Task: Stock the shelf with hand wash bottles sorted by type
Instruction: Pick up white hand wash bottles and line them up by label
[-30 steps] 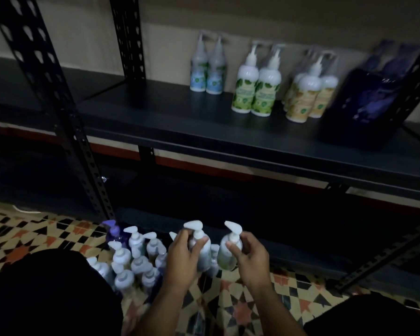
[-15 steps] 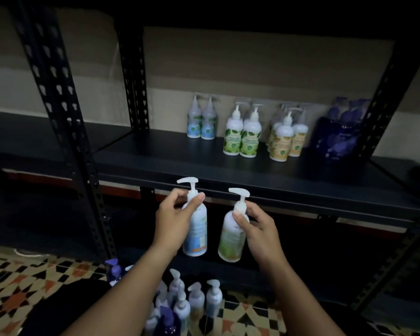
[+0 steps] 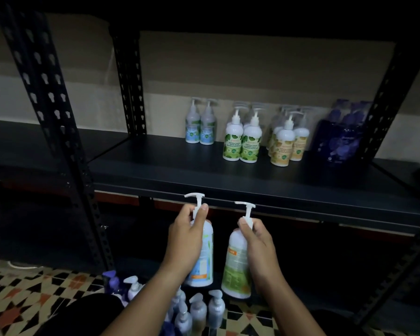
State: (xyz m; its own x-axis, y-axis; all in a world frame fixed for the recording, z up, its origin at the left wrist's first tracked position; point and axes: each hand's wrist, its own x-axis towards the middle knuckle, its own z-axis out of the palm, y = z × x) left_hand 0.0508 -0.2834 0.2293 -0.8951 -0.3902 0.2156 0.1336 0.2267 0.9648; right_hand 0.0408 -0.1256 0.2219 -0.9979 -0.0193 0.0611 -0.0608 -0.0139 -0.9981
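Both grips are clamped high: the left hand (image 3: 187,236) curls round the blue-label bottle (image 3: 203,258) at its neck, the right hand (image 3: 258,243) round the green-label bottle (image 3: 237,265), likely to carry them upright up to matching rows on the shelf (image 3: 155,170).

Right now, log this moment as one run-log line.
left hand: grips blue-label bottle | right hand: grips green-label bottle | both below shelf edge | shelf: sorted groups
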